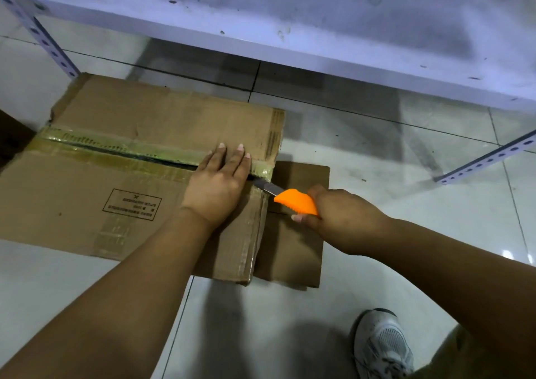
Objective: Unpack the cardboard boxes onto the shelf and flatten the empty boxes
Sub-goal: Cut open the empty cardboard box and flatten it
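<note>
A: Where is the cardboard box (139, 158) sitting?

B: It is lying on the tiled floor (377, 146), just in front of the shelf (290, 22), with its top flaps facing up and a strip of yellowish tape (145, 149) running along the seam between them. Part of that seam is already showing as a dark gap, so I am judging the tape there to be cut.

A: What is the left hand (217, 181) doing?

B: It is pressing flat on the top of the box, fingers straight and close together, right over the seam near the box's right end. It looks to be pinning the flaps so they are not shifting under the blade.

A: And the right hand (342, 216)?

B: It is wrapping its fingers tightly round the orange handle of a knife (290, 200). The blade is pointing into the right end of the seam, just beside the left hand's fingers. That closeness is the risk I am seeing.

A: Anything else around it?

B: A flat piece of cardboard (295, 239) is lying under the box's right edge. A grey sneaker (383, 346) is standing on the floor near the bottom right.
</note>
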Action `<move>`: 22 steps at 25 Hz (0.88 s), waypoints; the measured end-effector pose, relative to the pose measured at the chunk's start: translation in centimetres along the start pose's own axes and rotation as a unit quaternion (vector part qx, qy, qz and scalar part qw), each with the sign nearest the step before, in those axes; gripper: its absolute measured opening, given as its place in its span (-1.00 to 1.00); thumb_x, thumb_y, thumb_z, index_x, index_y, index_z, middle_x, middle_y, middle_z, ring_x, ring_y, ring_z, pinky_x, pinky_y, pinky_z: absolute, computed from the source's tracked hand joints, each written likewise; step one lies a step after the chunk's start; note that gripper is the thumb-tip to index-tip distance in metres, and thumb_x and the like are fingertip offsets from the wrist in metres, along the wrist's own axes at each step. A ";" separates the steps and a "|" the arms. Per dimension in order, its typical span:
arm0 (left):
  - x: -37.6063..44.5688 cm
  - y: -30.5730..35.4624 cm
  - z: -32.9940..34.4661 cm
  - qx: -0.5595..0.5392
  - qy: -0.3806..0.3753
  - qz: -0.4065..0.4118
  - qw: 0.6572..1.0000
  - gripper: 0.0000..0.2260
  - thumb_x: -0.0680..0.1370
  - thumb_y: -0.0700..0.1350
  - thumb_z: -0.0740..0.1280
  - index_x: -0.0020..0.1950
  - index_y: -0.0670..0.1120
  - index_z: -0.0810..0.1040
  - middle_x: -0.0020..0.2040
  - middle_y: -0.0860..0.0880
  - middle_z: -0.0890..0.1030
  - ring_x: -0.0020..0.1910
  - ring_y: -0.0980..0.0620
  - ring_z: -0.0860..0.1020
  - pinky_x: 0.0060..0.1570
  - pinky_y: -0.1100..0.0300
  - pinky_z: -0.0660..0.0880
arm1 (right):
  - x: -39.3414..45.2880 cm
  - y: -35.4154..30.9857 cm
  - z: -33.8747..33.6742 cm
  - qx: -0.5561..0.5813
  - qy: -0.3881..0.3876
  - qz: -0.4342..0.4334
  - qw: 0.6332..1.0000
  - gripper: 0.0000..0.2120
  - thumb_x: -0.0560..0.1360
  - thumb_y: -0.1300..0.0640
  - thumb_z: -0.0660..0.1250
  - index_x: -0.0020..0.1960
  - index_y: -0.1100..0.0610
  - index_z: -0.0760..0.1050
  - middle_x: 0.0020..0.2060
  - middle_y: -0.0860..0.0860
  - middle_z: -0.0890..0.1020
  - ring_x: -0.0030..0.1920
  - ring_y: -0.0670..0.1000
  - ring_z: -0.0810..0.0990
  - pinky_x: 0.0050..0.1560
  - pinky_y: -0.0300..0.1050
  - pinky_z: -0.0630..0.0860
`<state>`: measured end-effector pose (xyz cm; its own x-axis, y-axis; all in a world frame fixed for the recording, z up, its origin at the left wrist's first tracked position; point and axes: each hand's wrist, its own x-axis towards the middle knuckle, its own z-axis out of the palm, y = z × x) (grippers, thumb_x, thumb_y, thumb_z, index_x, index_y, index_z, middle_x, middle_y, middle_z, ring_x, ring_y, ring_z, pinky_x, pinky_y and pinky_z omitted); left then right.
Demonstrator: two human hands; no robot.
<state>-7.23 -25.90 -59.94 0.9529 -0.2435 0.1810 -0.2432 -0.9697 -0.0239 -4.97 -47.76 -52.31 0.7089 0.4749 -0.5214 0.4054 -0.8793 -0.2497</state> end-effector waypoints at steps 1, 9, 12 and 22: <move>0.0 0.0 0.0 -0.002 0.009 0.002 1.000 -0.56 0.45 -0.16 0.06 0.15 -0.32 0.59 0.13 -0.31 0.60 0.04 -0.43 0.57 -0.07 -0.30 0.52 | 0.1 -0.2 0.0 -0.002 0.002 -0.002 1.000 -0.59 0.59 -0.19 0.17 0.23 0.12 0.33 0.00 0.07 0.54 -0.11 0.04 0.44 -0.15 -0.11 0.35; 0.0 -0.2 0.4 -0.016 0.030 0.010 0.999 -0.60 0.47 -0.19 0.09 0.12 -0.32 0.60 0.10 -0.31 0.61 0.01 -0.44 0.58 -0.10 -0.31 0.53 | -0.7 0.2 0.3 -0.048 -0.009 -0.002 0.999 -0.61 0.60 -0.17 0.15 0.20 0.14 0.27 0.07 0.09 0.54 -0.13 0.04 0.41 -0.17 -0.11 0.31; 0.1 -0.2 0.7 -0.023 0.035 0.007 0.999 -0.61 0.46 -0.19 0.11 0.11 -0.32 0.60 0.09 -0.32 0.62 -0.01 -0.43 0.59 -0.12 -0.31 0.54 | -0.3 0.0 0.6 -0.072 0.023 -0.011 0.997 -0.59 0.60 -0.17 0.14 0.23 0.14 0.26 0.08 0.09 0.54 -0.12 0.05 0.44 -0.17 -0.14 0.31; 0.2 -0.4 1.3 -0.033 0.094 0.008 0.995 -0.63 0.47 -0.21 0.10 0.10 -0.31 0.61 0.08 -0.31 0.62 0.01 -0.41 0.59 -0.09 -0.30 0.53 | -0.1 0.2 1.2 -0.048 0.040 0.001 0.998 -0.61 0.61 -0.16 0.13 0.25 0.12 0.25 0.10 0.08 0.53 -0.05 0.06 0.52 -0.15 -0.11 0.37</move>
<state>-6.73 -25.62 -61.22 0.9000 -0.2439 0.3612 -0.2750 -0.9608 0.0363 -5.64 -48.06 -53.30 0.7527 0.4775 -0.4533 0.4545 -0.8750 -0.1670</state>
